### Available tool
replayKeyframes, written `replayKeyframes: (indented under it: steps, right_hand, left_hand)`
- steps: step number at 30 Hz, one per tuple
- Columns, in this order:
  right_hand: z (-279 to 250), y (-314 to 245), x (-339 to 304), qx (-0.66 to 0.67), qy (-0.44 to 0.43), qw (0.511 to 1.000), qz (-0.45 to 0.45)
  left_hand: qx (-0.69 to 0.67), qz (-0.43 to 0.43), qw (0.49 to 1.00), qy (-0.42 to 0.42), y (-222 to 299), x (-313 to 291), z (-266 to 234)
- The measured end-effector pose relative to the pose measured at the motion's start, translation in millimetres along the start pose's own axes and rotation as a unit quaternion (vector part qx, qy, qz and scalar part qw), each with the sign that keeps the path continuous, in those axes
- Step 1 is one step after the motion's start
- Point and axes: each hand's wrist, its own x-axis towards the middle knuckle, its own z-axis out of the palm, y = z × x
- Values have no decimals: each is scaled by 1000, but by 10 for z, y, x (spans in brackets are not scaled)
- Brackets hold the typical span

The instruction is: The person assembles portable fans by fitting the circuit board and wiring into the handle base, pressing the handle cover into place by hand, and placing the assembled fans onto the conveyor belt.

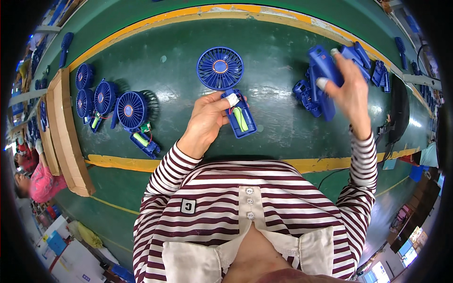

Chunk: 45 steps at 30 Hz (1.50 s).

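Observation:
My left hand (207,118) is closed around the handle of a blue handheld fan (220,67), its round grille pointing away from me. The handle lies uncovered and shows a green battery (240,120) with thin wires; my thumb, in a white finger cover, presses near the handle's top. On the right, my right hand (350,88) is over a blue plastic casing piece (324,63) in a pile of blue parts (306,96). Its thumb and forefinger, both with white tip covers, are spread apart. Slight blur hides whether they touch the piece.
Several blue fans (128,110) lie at the left, some with batteries exposed, beside a cardboard tray (71,137). More blue casing pieces (379,74) and a black object (399,111) lie at the right. Yellow edging (122,163) borders the green table. Another person (45,181) is at far left.

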Motion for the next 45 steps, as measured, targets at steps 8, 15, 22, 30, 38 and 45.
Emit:
replayKeyframes:
  steps: [8, 15, 22, 30, 38, 45]
  right_hand:
    - [1, -1221, -249, 166, -80, 983, -24]
    - [124, -1540, -152, 121, -138, 983, -23]
    - [265, -1640, -102, 77, -169, 981, -46]
    - [347, -1628, -138, 73, -172, 981, -48]
    - [414, -1598, -188, 60, -139, 985, -80]
    - [434, -1606, -214, 64, -130, 988, -54]
  left_hand:
    - [-29, 3, 1000, 5, -32, 8, 29]
    - [-141, -10, 990, -27, -31, -11, -34]
    - [-145, -13, 989, -26, -16, -42, -32]
    - [-81, 14, 996, -39, -74, -33, -27]
    - [-52, 13, 997, -48, -80, -11, -50]
    - [-74, 17, 997, -27, -83, -18, -14]
